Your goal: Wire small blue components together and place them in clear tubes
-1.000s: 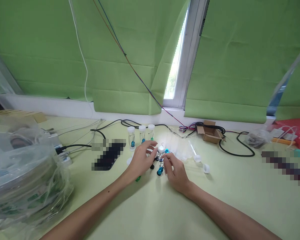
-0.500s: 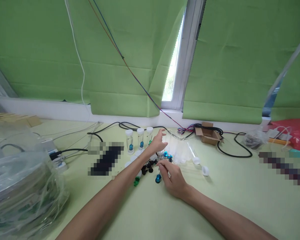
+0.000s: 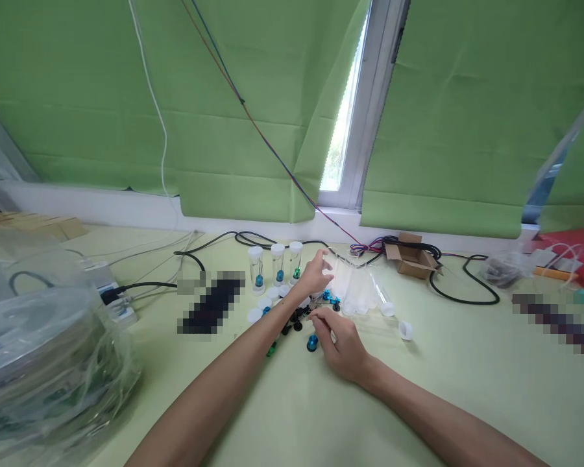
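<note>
My left hand is stretched forward, its fingers closing on one of several clear plastic tubes lying at the back of the table. My right hand rests nearer me with its fingers pinched on something small I cannot make out, beside a blue button part. Small black, blue and green parts and white caps lie scattered between my hands. Three capped tubes stand upright behind them, each with a coloured part inside.
A heap of clear plastic bags fills the left side. Black cables and a small cardboard box lie along the window sill. A loose white cap sits to the right. Red bag at the far right.
My left hand left the small parts and reached forward to the lying clear tubes. My right hand stayed almost in place by the blue part.
</note>
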Motion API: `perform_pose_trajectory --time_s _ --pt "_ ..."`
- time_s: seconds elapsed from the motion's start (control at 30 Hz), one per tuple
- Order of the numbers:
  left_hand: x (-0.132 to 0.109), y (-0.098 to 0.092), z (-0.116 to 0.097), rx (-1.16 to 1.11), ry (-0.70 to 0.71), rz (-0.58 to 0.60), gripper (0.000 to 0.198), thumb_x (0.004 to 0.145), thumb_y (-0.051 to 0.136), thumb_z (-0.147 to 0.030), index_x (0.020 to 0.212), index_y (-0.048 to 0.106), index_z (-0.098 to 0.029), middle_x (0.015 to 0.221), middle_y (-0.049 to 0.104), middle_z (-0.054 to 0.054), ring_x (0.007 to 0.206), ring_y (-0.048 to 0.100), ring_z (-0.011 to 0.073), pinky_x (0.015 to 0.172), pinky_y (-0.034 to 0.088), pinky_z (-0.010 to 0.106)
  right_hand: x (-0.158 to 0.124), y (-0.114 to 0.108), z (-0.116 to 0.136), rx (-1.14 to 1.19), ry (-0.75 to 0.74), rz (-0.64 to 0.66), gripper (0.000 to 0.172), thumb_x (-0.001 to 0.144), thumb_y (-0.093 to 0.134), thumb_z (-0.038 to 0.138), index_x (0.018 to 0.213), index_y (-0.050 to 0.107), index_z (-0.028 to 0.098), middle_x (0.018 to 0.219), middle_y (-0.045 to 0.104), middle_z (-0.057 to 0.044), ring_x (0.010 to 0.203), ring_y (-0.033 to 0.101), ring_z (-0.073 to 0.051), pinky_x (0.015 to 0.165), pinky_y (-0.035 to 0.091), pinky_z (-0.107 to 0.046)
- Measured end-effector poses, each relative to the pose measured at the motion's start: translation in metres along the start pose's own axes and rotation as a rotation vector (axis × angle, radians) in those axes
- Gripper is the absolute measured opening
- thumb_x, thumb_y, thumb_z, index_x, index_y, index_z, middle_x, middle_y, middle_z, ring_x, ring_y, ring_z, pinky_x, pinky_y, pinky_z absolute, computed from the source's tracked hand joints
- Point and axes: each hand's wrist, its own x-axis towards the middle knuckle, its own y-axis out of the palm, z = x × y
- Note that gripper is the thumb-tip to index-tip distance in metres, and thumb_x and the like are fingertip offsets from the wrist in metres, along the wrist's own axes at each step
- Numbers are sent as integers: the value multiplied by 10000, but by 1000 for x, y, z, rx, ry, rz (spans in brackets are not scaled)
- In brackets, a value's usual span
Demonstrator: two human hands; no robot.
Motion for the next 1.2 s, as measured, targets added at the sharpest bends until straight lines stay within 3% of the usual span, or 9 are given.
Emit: perform_pose_trajectory --time_s 0.23,0.43,0.53,0.73,0.9,1.03,1.2 --pt "-2 -6 -18 22 42 -208 463 737 636 -135 1163 462 -188 932 682 75 957 654 232 868 483 356 0 0 0 -13 -16 -1 170 974 399 168 994 568 182 738 571 -8 615 515 -128 607 421 -242" --pt "-7 -7 -43 15 108 -397 393 806 595 -158 1165 435 -176 986 657 103 1027 633 229 922 462 375 -1 1 -2 -36 -51 -21 166 961 423 163 1013 579 185 767 613 -23 622 545 -136 605 432 -248" --pt "-13 -8 -55 -61 235 -518 347 824 594 -175 1136 444 -198 940 646 67 935 649 200 911 475 374 -2 2 -2 -44 -60 -32 165 958 429 161 1013 582 189 767 621 -25 609 543 -136 597 429 -251" --pt "-40 -18 -78 -129 442 -624 294 861 599 -230 1124 468 -213 881 613 18 832 617 144 866 499 325 -1 2 0 -34 -63 -45 144 958 430 157 949 569 192 691 562 2 558 479 -121 561 384 -242" --pt "-65 -19 -77 -24 492 -633 279 886 572 -232 1152 489 -215 837 612 4 743 595 129 754 500 279 -1 1 1 -40 -60 -43 171 957 419 154 826 517 202 629 453 34 517 380 -110 522 316 -244" --pt "-77 -18 -70 -16 407 -549 316 885 575 -260 1186 487 -224 864 622 -7 586 560 82 610 475 220 -2 3 0 -61 -71 -46 218 950 421 155 741 445 212 606 392 46 508 333 -108 510 284 -250" --pt "-95 -29 -65 37 303 -495 320 863 597 -292 1167 531 -219 797 620 -29 488 513 61 566 464 207 -1 2 2 -76 -90 -46 180 954 416 160 800 499 202 615 449 36 506 372 -107 504 300 -247"
